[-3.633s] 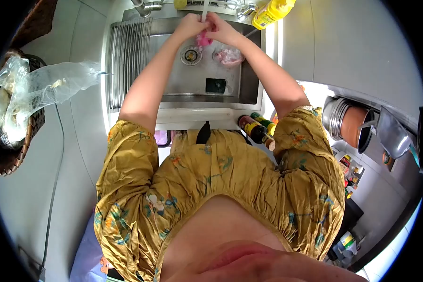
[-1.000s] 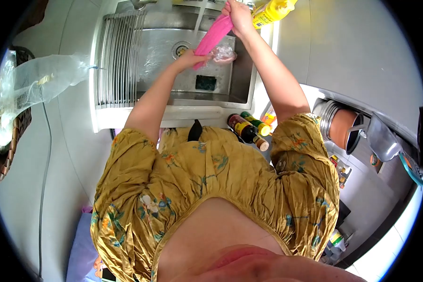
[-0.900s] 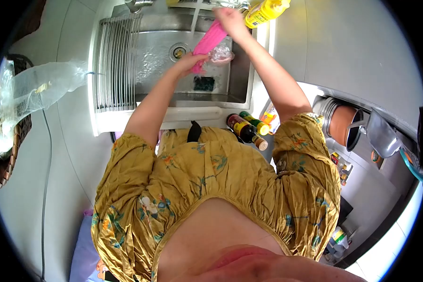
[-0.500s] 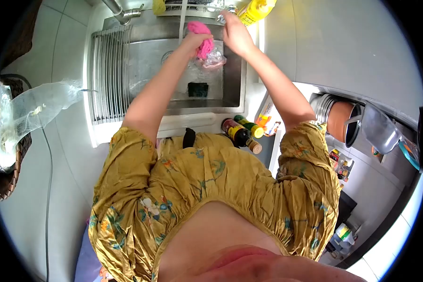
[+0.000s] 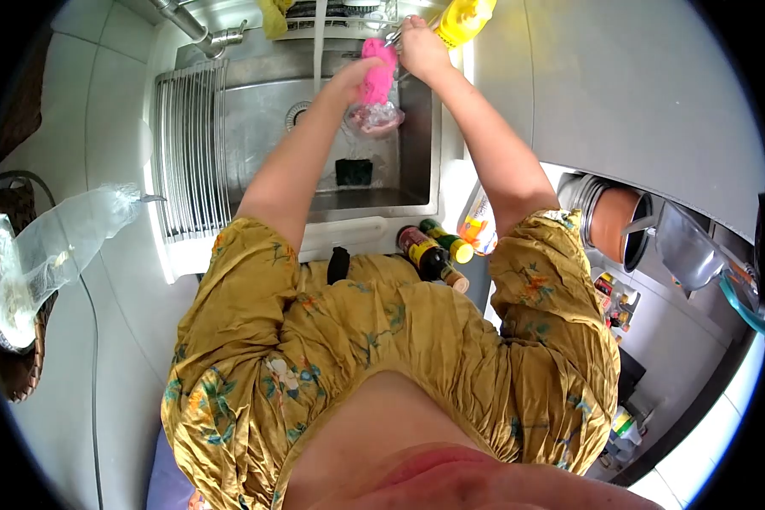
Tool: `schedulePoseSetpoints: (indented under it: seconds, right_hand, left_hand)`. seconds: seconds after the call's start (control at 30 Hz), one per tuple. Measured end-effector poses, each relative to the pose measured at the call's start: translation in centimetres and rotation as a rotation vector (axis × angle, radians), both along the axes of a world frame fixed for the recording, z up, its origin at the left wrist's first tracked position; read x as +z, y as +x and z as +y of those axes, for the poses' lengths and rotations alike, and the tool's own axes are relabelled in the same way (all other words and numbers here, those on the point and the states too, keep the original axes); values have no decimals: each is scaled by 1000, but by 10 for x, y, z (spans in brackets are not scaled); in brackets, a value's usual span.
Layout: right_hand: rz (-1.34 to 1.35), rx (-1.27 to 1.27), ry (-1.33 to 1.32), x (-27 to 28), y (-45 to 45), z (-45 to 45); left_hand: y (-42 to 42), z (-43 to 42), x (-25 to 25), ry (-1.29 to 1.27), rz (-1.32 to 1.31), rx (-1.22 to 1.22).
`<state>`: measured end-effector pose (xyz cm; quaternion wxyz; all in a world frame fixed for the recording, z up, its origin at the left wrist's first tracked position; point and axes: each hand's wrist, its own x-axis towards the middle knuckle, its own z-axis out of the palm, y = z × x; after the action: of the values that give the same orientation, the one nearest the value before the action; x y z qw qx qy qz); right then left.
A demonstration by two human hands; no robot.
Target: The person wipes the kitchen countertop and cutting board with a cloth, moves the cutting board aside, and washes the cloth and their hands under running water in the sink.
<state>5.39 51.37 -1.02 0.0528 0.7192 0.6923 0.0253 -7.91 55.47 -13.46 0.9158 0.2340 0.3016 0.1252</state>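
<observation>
My left hand (image 5: 354,82) is closed around a bunched pink cloth (image 5: 379,75) above the sink (image 5: 263,106). Below the cloth hangs a clear, crinkled plastic piece (image 5: 376,119) with something pinkish showing through; whether it is attached to the cloth I cannot tell. At the sink's back right, my right hand (image 5: 425,49) has its fingers closed on a small shiny metal object (image 5: 393,39), mostly hidden, close to the top of the cloth. Just beyond that hand stands a yellow bottle (image 5: 464,20).
A tap (image 5: 204,32) reaches over the back left, near a metal drying rack (image 5: 191,153). A dark green scouring pad (image 5: 354,172) lies in the sink. Two bottles (image 5: 429,246) stand by the front edge. A saucepan (image 5: 688,246) and pots are at right.
My right hand has come slightly down with the metal object, which is now nearer the cloth. The pink cloth has shifted right and hangs more upright. The whole view has tilted a little.
</observation>
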Motion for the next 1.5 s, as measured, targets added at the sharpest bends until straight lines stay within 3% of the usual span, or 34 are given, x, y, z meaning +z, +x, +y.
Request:
schedulePoseSetpoints:
  seconds: [0.17, 0.37, 0.47, 0.5, 0.6, 0.73, 0.77, 0.87, 1.0, 1.1, 1.2, 1.3, 1.37, 1.4, 1.43, 1.47, 1.5]
  right_hand:
    - [-59, 38, 133, -24, 10, -3]
    - [109, -44, -9, 0, 6, -3]
    - [266, -10, 204, 6, -11, -19]
    - [335, 3, 312, -4, -19, -28]
    - [660, -144, 12, -24, -42, -41]
    - [943, -174, -25, -62, -69, -17]
    - [1317, -262, -82, -75, -76, -6]
    - [1157, -170, -131, -74, -95, 14]
    - [889, -224, -159, -59, -124, 10]
    - [1231, -435, -422, -94, -117, 19]
    - [1514, -337, -186, -120, -116, 9]
    - [1285, -394, 120, -118, -124, -2]
    - [1124, -65, 151, -105, -137, -20]
    - [1036, 91, 163, -101, -144, -29]
    - [1015, 215, 205, -104, -150, -34]
    - [992, 339, 245, -107, -159, -40]
    - [921, 448, 270, -108, -162, -45]
  left_hand:
    - [11, 1, 5, -236, -224, 158]
    - [-12, -3, -9, -69, -94, 186]
    - [-45, 1, -13, -8, 48, 336]
    - [-62, 5, -13, 6, 93, 320]
    - [-90, 13, -33, 0, 70, 322]
    - [-112, -5, -15, 18, 121, 352]
    - [-114, -10, -11, 32, 12, 366]
    - [-122, -14, 14, -154, -58, 329]
    - [-131, -14, -7, 24, 24, 119]
    - [-142, -20, 12, 76, 88, 76]
    - [-150, -21, 6, -112, -5, 172]
    - [-156, -21, -8, -395, -85, 262]
    - [-151, -19, -28, -650, -68, 323]
    - [-149, -26, -40, -196, -106, 363]
    - [-146, -29, -47, -27, -140, 397]
    - [-144, -33, -50, 80, -147, 426]
    - [-144, -35, -53, -33, -150, 428]
